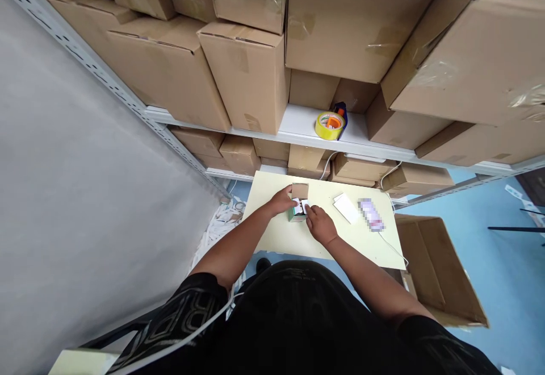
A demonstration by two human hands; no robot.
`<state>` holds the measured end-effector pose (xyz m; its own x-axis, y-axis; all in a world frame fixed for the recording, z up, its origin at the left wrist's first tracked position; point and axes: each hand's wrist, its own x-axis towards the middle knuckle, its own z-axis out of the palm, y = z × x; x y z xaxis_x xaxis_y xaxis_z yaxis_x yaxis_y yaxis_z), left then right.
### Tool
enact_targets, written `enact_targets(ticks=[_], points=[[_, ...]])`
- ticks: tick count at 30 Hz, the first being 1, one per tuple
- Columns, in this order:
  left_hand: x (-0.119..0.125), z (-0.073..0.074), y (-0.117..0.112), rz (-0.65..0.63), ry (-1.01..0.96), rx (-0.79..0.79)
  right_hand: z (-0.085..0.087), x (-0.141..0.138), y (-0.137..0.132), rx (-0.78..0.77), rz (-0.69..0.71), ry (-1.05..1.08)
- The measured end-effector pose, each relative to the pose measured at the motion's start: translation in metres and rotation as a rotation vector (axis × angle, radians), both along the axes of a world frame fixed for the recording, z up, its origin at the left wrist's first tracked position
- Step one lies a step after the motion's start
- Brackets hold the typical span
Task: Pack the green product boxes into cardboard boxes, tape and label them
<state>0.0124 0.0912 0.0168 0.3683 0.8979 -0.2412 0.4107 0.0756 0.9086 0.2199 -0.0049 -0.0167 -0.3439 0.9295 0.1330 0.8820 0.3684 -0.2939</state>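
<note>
On the pale yellow table [272, 233] a small green-and-white carton [297, 216] stands with its brown-lined lid [300, 191] raised at the back. My left hand [281, 200] is closed around the carton's left side, with the thumb at the opening. At the right side of the opening, the fingers of my right hand [321, 224] pinch a white flap or card [305, 207]; which one it is I cannot tell. Something dark shows inside the carton, too small to make out. To the right lie flat white pieces of paper or card [346, 208].
A blurred-out device [371, 215] with a white cable lies on the table's right. A large open cardboard box [443, 267] stands beside the table. Behind, a shelf holds several cardboard boxes [244, 74] and a yellow tape roll [329, 126] in a dispenser. A grey wall [85, 182] rises on the left.
</note>
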Motion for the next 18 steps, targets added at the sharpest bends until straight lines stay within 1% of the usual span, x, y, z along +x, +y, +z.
enact_targets(ticks=[1,3,5,7,10,14,16,18], points=[[-0.002,0.001,0.000,-0.040,-0.008,0.061,0.000,-0.001,0.000,-0.003,0.000,0.008],[-0.009,0.001,-0.006,-0.094,-0.005,0.240,-0.001,-0.002,-0.001,-0.020,-0.014,0.068],[-0.018,-0.004,-0.019,-0.139,0.022,0.426,-0.003,-0.004,-0.001,-0.055,-0.057,0.177],[-0.025,-0.012,-0.031,-0.197,0.078,0.549,-0.005,-0.005,-0.002,-0.101,-0.109,0.300],[-0.030,-0.022,-0.042,-0.253,0.177,0.629,-0.007,-0.005,-0.002,-0.161,-0.166,0.433],[-0.026,-0.030,-0.042,-0.280,0.283,0.661,-0.007,-0.006,0.000,-0.215,-0.263,0.522],[-0.023,-0.031,-0.042,-0.310,0.324,0.670,-0.008,-0.005,0.000,-0.213,-0.264,0.517],[-0.021,-0.032,-0.044,-0.336,0.359,0.675,-0.008,-0.003,0.000,-0.178,-0.207,0.470]])
